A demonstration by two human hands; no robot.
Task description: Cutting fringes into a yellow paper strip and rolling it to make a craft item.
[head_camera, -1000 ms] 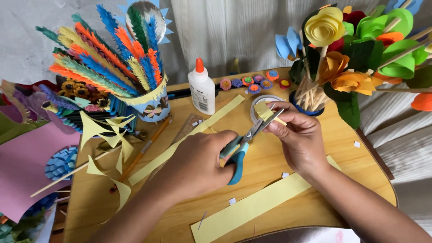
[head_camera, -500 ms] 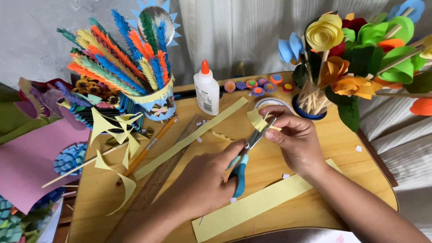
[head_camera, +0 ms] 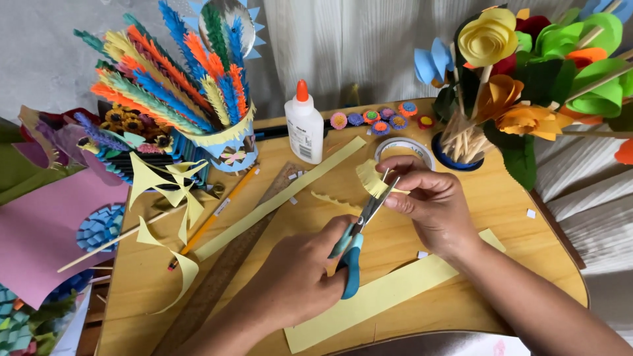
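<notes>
My left hand [head_camera: 297, 277] grips blue-handled scissors [head_camera: 353, 254], blades pointing up and to the right. Their tips are at the edge of a small fringed yellow paper piece [head_camera: 369, 178], which my right hand [head_camera: 428, 201] pinches between thumb and fingers above the wooden table [head_camera: 527, 250]. A wide yellow paper strip [head_camera: 382, 296] lies under my forearms. A longer, narrower yellow strip [head_camera: 277, 201] runs diagonally across the table to the left of the scissors.
A white glue bottle [head_camera: 304, 128], a tape roll [head_camera: 404, 146] and small paper discs [head_camera: 379, 118] sit at the back. A cup of paper feathers [head_camera: 224, 142] stands left, paper flowers [head_camera: 521, 79] right. A ruler [head_camera: 224, 270], pencil [head_camera: 214, 211] and pink paper [head_camera: 39, 231] lie left.
Both hands stayed together over the table's middle. My right hand has raised and turned the yellow piece, and the scissors' blades have followed it upward.
</notes>
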